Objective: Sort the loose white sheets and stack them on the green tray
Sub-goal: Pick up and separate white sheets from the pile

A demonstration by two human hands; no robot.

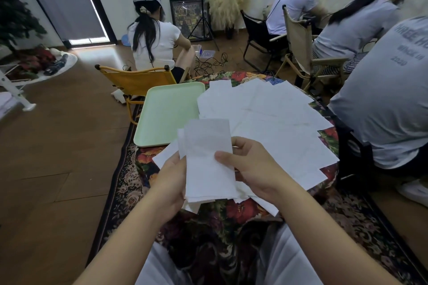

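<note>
A small bundle of white sheets (206,157) stands upright in front of me, above the table's near edge. My left hand (170,181) grips its left edge from behind. My right hand (249,169) pinches its right side, thumb lying across the front sheet. Beyond them, several loose white sheets (273,118) lie fanned and overlapping over the flowered tablecloth (222,213). The pale green tray (166,113) sits at the table's far left corner with nothing on it.
A yellow folding chair (136,80) stands just behind the tray. A person in a grey shirt (389,99) sits close at the table's right side. Other seated people and chairs fill the back of the room. Wooden floor lies to the left.
</note>
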